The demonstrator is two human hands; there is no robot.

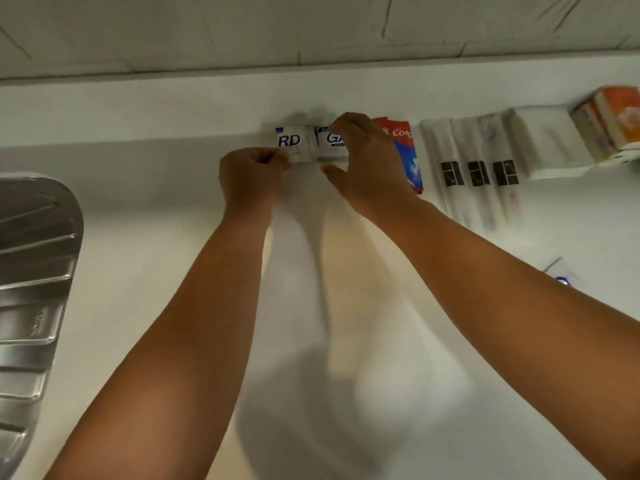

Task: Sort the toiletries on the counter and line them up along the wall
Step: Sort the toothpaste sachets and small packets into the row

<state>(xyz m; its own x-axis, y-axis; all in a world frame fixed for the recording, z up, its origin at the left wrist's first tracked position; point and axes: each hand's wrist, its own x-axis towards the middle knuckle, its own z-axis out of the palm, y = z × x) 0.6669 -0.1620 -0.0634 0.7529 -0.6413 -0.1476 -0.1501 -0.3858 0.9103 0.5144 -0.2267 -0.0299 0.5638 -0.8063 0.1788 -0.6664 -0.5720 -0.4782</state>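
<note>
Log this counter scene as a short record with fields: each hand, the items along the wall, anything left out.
left hand: pinches the RD packet at its lower left corner
right hand: fingers curled over the GA packet
packets: side by side against the wall
row to the right: toothpaste tube, three wrapped toothbrushes, white box, orange boxes
off the row: small blurred item on the counter
left edge: sink drainboard
</note>
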